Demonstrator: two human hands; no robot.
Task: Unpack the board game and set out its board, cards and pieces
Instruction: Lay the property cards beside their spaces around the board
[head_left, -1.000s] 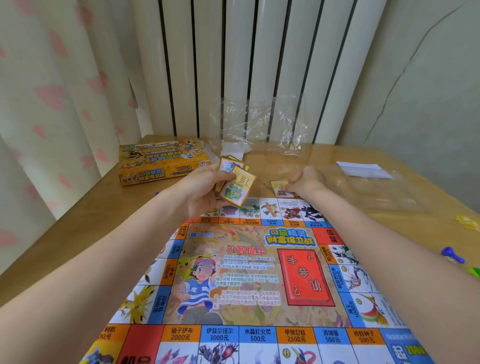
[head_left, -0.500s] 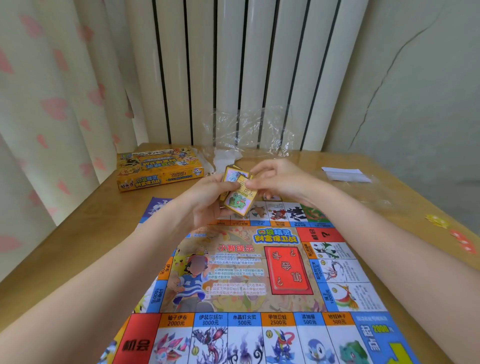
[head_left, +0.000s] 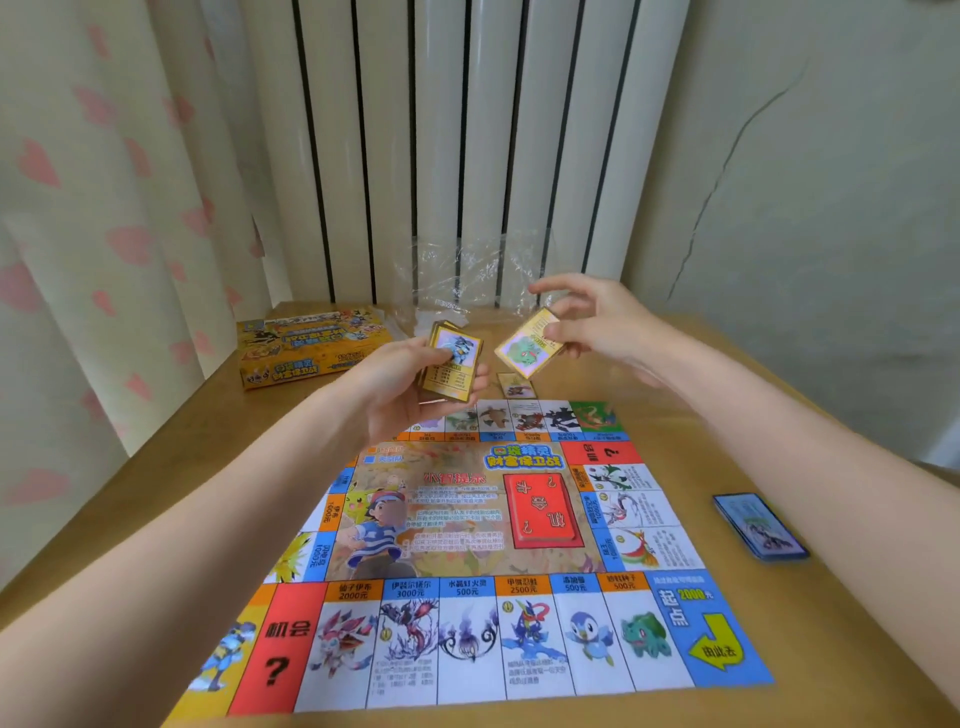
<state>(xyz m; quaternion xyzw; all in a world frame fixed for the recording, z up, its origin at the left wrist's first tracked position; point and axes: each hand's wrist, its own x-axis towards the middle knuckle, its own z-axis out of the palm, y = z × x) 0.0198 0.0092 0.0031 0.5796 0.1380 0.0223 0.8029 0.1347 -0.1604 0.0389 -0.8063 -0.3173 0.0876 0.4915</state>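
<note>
Gripping card stack (head_left: 451, 370) in my left hand (head_left: 402, 384), raised above board's (head_left: 467, 545) far edge | right hand (head_left: 597, 322) pinching single card (head_left: 529, 347), tilted, just right of stack | board flat on counter (head_left: 156, 493).

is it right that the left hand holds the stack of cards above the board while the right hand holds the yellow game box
Not quite. In the head view the left hand does hold the stack of cards above the board, but the right hand pinches a single card. The yellow game box lies untouched on the table.
</note>
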